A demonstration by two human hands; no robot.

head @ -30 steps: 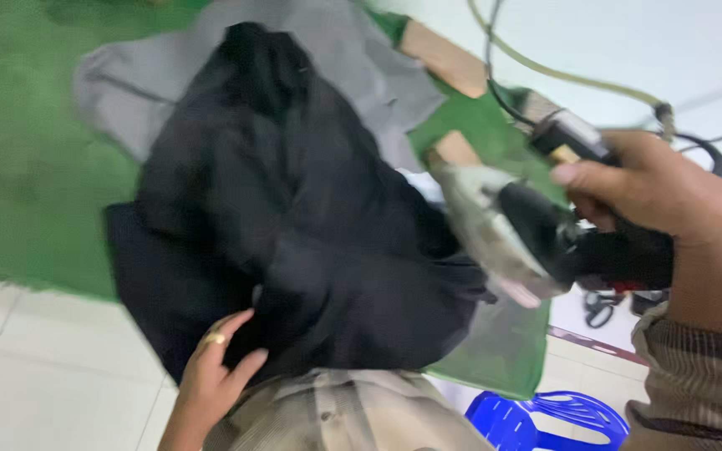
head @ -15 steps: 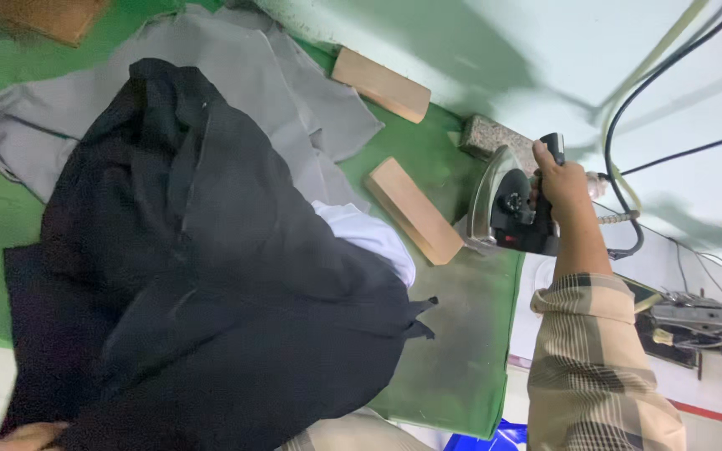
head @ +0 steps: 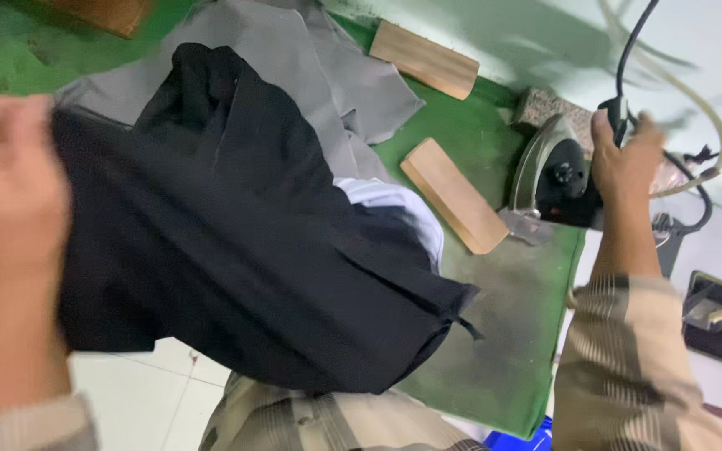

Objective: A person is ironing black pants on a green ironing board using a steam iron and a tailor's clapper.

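The right hand (head: pixel 624 159) is closing around the iron (head: pixel 555 171) at the surface's (head: pixel 495 351) edge. The left hand (head: pixel 10 196), blurred, is touching the black garment (head: pixel 236 242); its grip is unreadable.

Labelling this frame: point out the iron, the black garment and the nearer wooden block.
iron (head: pixel 555 171): head view, on its dark body.
black garment (head: pixel 236 242): head view, mid-fabric.
nearer wooden block (head: pixel 455 195): head view, on its top face.
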